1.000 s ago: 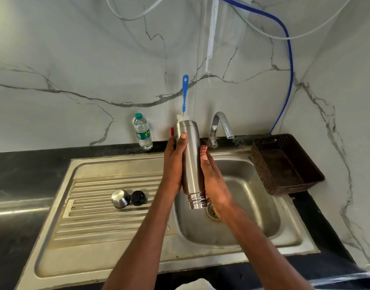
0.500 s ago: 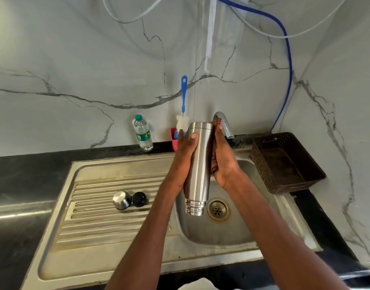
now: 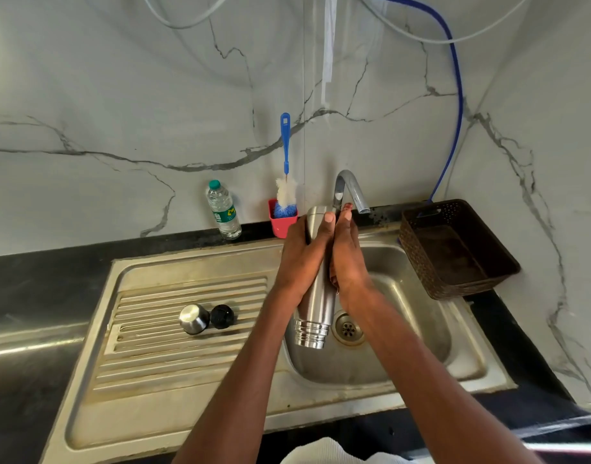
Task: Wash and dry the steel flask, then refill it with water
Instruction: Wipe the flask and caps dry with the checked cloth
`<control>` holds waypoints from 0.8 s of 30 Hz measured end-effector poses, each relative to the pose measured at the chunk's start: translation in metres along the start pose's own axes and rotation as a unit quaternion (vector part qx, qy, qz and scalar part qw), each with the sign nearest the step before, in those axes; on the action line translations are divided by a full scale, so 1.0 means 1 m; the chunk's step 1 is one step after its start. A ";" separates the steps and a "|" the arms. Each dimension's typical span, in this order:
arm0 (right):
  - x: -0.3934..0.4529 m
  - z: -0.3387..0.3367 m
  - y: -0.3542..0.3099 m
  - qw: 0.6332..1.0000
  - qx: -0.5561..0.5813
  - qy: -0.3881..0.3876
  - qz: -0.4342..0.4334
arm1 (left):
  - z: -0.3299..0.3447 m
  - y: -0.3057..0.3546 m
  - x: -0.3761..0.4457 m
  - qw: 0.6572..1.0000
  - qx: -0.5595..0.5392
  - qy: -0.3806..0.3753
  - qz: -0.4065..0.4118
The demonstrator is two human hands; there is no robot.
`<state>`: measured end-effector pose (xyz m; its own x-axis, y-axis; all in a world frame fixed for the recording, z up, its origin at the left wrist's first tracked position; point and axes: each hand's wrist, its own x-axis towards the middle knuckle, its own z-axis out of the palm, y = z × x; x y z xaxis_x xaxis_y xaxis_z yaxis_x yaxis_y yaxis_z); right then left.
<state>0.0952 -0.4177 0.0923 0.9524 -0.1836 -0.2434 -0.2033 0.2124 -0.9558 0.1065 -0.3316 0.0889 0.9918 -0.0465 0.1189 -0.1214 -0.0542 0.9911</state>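
The steel flask [image 3: 315, 306] hangs upside down over the sink basin [image 3: 421, 313], tilted, with its threaded mouth pointing down near the drain [image 3: 348, 328]. My left hand [image 3: 304, 252] grips its upper body from the left. My right hand [image 3: 349, 259] lies along the flask's right side and holds a reddish-brown cloth [image 3: 347, 206] against the steel; only scraps of the cloth show past the fingers. The flask's steel cap [image 3: 193, 318] and black stopper [image 3: 222, 316] lie side by side on the ribbed drainboard [image 3: 173, 356].
The tap [image 3: 349, 187] curves over the basin just behind my hands; no water shows. A brown basket [image 3: 454, 252] sits on the right counter. A plastic water bottle [image 3: 223, 211] and a blue bottle brush [image 3: 285, 145] in a red cup [image 3: 282, 224] stand against the wall.
My right hand has slid with the cloth from the flask's lower end up to its upper part. The flask has tilted with its base to the right.
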 end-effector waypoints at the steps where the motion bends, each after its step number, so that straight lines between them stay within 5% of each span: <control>1: 0.002 -0.002 -0.002 1.000 0.016 -0.007 0.018 | 0.001 -0.003 0.002 1.000 -0.009 -0.001 -0.001; 11: -0.001 -0.014 0.009 0.984 0.067 -0.052 0.155 | -0.012 -0.027 0.013 0.986 0.151 0.008 -0.068; 14: -0.007 -0.018 0.021 0.978 0.076 -0.050 0.187 | -0.019 -0.040 0.014 0.991 0.076 0.050 -0.099; 18: -0.017 -0.020 0.042 0.962 0.134 -0.048 0.234 | -0.026 -0.052 0.015 0.985 0.165 0.019 -0.056; 24: -0.014 -0.010 0.040 0.990 0.009 -0.052 0.130 | -0.005 -0.026 0.006 0.987 0.054 0.073 -0.133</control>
<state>0.0712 -0.4162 0.0564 0.8867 -0.0201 -0.4619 -0.4421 0.2559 -0.8597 0.1162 -0.3250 0.0638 0.9834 0.1267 -0.1302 0.1488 -0.1508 0.9773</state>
